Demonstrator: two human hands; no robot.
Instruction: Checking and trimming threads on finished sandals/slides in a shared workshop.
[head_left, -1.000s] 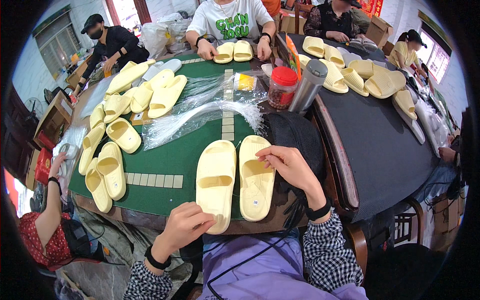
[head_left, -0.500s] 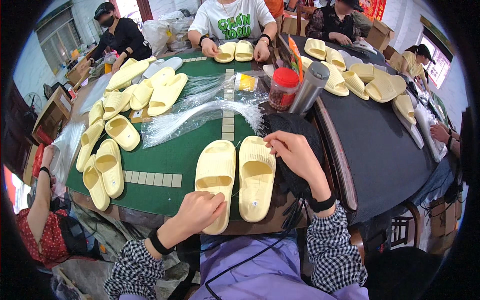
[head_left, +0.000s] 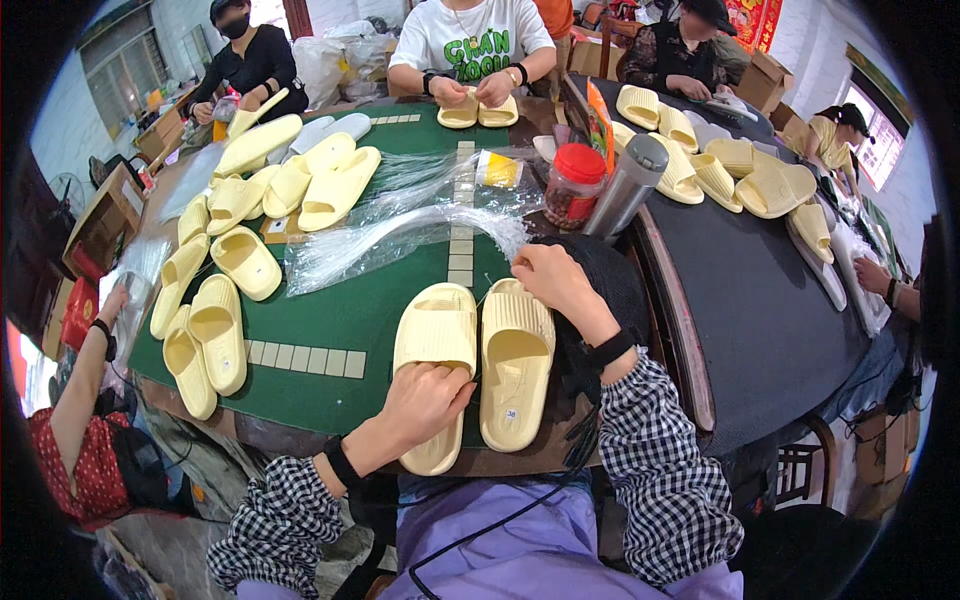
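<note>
Head view: hands on yellow slippers, green table.

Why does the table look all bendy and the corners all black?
Head view: the fisheye lens bends the green table edges toward the rim and leaves black corners; daylight glares white on the plastic bags; the left hand and yellow slippers look sharp, while the people at the far edge look smaller and softer.
</note>
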